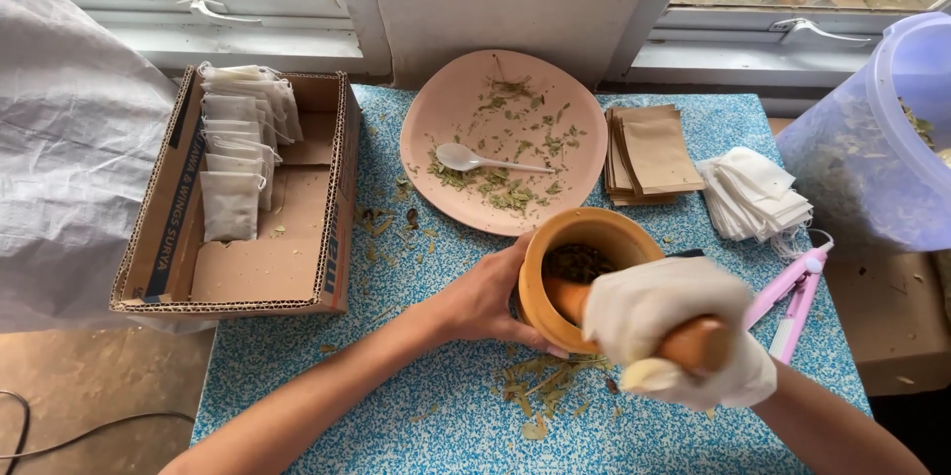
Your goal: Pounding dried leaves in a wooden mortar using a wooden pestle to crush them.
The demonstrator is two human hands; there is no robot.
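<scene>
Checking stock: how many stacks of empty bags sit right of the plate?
2: a brown stack beside the plate, and a white stack further right. More may be hidden off-frame.

Left hand (485, 302) cupped, gloved right hand (674, 341) in closed grip.
</scene>
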